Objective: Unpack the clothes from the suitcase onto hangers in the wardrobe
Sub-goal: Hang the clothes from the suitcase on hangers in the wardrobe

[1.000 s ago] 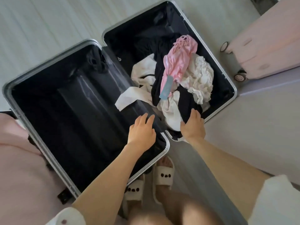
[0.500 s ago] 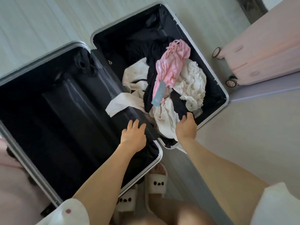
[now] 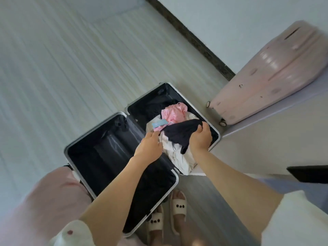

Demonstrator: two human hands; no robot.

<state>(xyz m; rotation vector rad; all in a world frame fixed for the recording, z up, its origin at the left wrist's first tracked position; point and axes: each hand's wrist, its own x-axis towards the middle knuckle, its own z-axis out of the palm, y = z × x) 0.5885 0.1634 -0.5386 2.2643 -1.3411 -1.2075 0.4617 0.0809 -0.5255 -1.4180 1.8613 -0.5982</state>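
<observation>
An open black suitcase with a silver rim (image 3: 66, 152) lies on the floor. Its left half shows only black lining. The right half holds a heap of clothes: a pink garment (image 3: 173, 112) with a light blue tag, white garments (image 3: 179, 159), and a black garment (image 3: 181, 134) lifted above the heap. My right hand (image 3: 201, 138) grips the black garment at its right end, thumb over the cloth. My left hand (image 3: 150, 146) pinches the cloth at the garment's left end, beside the tag. No hangers or wardrobe are in view.
A pale pink hard-shell suitcase (image 3: 269, 75) on wheels stands at the right against the wall. A dark skirting strip (image 3: 191, 38) runs along the wall. My feet in white slippers (image 3: 177, 205) stand just below the suitcase. Pink fabric (image 3: 46, 201) lies at lower left.
Both hands moved from the suitcase's near edge into the clothes and lifted the black garment. The view pulled back and up, so the suitcase looks smaller.
</observation>
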